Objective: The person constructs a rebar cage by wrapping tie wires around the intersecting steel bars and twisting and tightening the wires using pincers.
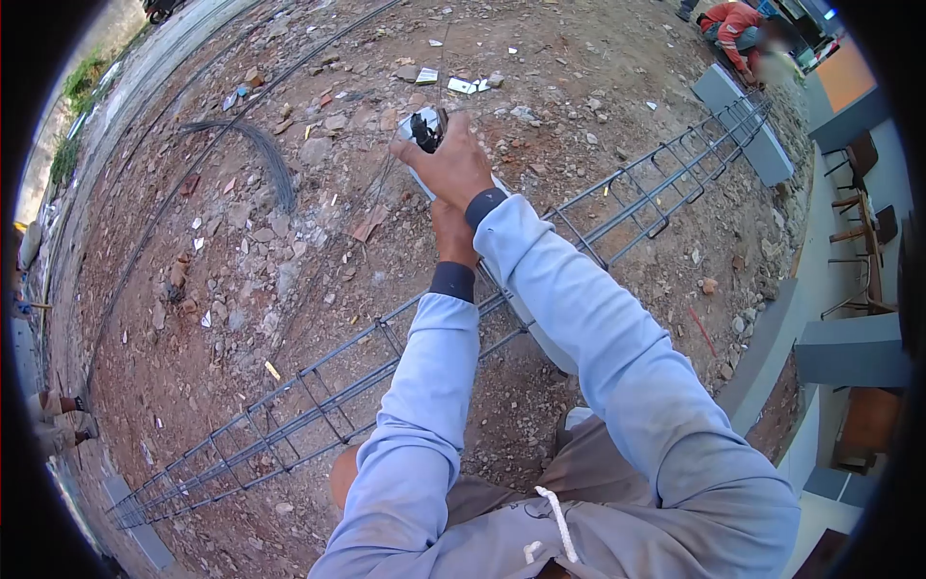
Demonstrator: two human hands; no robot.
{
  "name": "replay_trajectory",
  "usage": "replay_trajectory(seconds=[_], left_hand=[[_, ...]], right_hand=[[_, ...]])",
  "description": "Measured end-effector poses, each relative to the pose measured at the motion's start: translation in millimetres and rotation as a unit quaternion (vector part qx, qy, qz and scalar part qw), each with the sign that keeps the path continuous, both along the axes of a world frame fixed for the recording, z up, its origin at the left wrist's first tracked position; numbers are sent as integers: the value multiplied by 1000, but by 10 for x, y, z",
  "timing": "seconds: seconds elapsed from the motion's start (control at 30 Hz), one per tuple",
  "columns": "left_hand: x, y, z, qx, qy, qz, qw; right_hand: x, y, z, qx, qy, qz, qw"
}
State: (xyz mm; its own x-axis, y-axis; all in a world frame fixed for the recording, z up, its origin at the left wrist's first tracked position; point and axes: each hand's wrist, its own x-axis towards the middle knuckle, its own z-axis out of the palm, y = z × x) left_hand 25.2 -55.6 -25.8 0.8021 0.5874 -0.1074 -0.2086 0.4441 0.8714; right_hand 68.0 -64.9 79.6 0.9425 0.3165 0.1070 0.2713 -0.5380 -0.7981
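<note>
Both my arms reach forward in light blue sleeves with dark cuffs. My right hand (451,164) is closed around a small black object (425,129) near the end of a pale block. My left hand (453,232) is lower and partly behind the right one; its fingers are hidden. Under my forearms a long rebar cage (318,399) runs diagonally from lower left to upper right, with square stirrups along its bars. The pale block lies crosswise beneath it, mostly covered by my hands and sleeve.
A person (735,37) in red crouches at the far right end of the cage, by a grey block (743,121). Another grey block (140,526) supports the lower left end. Thin wires (265,159) lie on rubble ground. Chairs (858,159) stand at right.
</note>
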Motion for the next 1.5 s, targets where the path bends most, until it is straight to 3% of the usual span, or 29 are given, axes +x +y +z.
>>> replay_trajectory(seconds=[0.03, 0.07, 0.13, 0.3, 0.4, 0.5, 0.6, 0.67, 0.73, 0.8, 0.83, 0.9, 1.0, 1.03, 1.13, 1.17, 1.27, 1.33, 1.43, 1.5], left_hand=[[-48, 25, 181, -83, 28, -27, 996], [-11, 176, -12, -59, 64, -126, 988], [-48, 342, 4, -78, -18, -250, 965], [-95, 394, 57, -140, -57, -333, 931], [-86, 451, -37, -170, -80, -349, 918], [-159, 411, 55, -166, -39, -304, 937], [-215, 473, -85, -115, -31, -315, 942], [-335, 371, 48, -91, -47, -299, 949], [-356, 243, 25, -72, -36, -263, 961], [-184, 388, -516, -119, -5, -304, 945], [-30, 338, -703, -17, 4, -274, 962], [73, 272, -685, -1, -16, -240, 971], [-187, 220, -305, -256, -85, -240, 933], [-214, 250, -384, -242, -61, -234, 940], [-177, 373, -467, -196, -17, -237, 951], [-183, 397, -478, -182, -16, -249, 951], [-248, 391, -396, -145, -16, -267, 952], [-296, 423, -408, -132, -33, -280, 950], [-299, 280, -372, -66, -45, -190, 978], [-286, 189, -262, 1, 6, -125, 992]], right_hand=[[55, -50, -27, 3, 22, 28, 999], [160, -94, -25, 36, 90, 71, 993], [335, -224, 52, 102, 228, 151, 957], [458, -367, 73, 207, 386, 336, 834], [349, -295, 44, 271, 419, 344, 795], [350, -197, -25, 247, 405, 253, 843], [330, -100, -93, 217, 307, 162, 913], [357, 47, -285, 144, 92, 13, 985], [166, 49, -64, 117, 75, -161, 977], [67, 84, -113, 96, 35, -208, 973], [-40, 14, -91, 78, 13, -180, 980], [-217, -17, -11, 41, -28, -110, 993], [-224, -179, -26, 26, 38, 19, 999], [-192, -226, -40, 56, 56, 57, 995], [-28, -314, -24, -21, 83, 153, 985], [-32, -304, -53, -21, 39, 125, 991], [51, -300, -52, 2, 112, 184, 977], [10, -231, -115, 1, 44, 126, 991], [-136, -189, -103, 6, -3, 16, 1000], [-140, -189, -137, 3, -9, -23, 1000]])
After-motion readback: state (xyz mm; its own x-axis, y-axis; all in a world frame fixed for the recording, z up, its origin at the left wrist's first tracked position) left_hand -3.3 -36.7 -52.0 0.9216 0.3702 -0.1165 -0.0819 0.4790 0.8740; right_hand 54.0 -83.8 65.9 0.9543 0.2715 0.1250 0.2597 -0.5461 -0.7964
